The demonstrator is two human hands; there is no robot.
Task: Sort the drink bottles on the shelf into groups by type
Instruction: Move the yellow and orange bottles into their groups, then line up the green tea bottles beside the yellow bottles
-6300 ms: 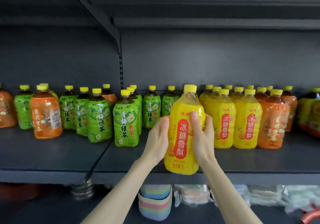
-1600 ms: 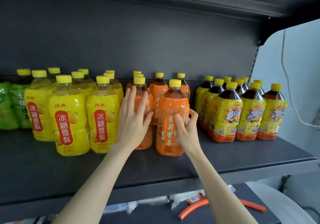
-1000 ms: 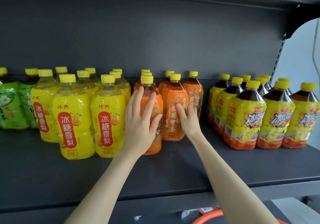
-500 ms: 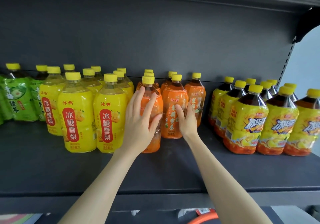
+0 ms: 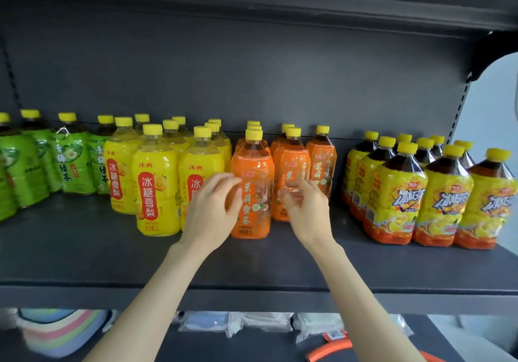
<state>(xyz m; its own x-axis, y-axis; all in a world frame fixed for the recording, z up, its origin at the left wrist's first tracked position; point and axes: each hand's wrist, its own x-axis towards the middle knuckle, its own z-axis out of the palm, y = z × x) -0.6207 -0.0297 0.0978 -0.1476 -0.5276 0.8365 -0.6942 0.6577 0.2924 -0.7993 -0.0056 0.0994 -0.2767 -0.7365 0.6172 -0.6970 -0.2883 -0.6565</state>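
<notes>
Just ahead of its group, the front orange bottle [image 5: 258, 171] stands upright near the middle of the shelf [image 5: 84, 255], with more orange bottles [image 5: 291, 165] behind it and to its right. The left hand [image 5: 213, 207] hangs in front of its left edge, fingers loosely bent and closed round nothing. It is blurred, so I cannot tell whether the fingertips touch the label. The right hand [image 5: 307, 210] is in front of the next orange bottle, fingers likewise loosely curled and gripping nothing, also blurred.

Yellow bottles [image 5: 157, 182] stand packed just left of the orange ones, the nearest partly hidden behind the left hand. Green bottles [image 5: 70, 162] fill the far left. Right of the orange group, across a gap, stand dark tea bottles [image 5: 398, 193] with yellow-and-red labels. All caps are yellow.

On the level below lie clear packets [image 5: 260, 322], a pastel striped thing [image 5: 56, 330] at the left, and an orange tube [image 5: 330, 353] at the right
</notes>
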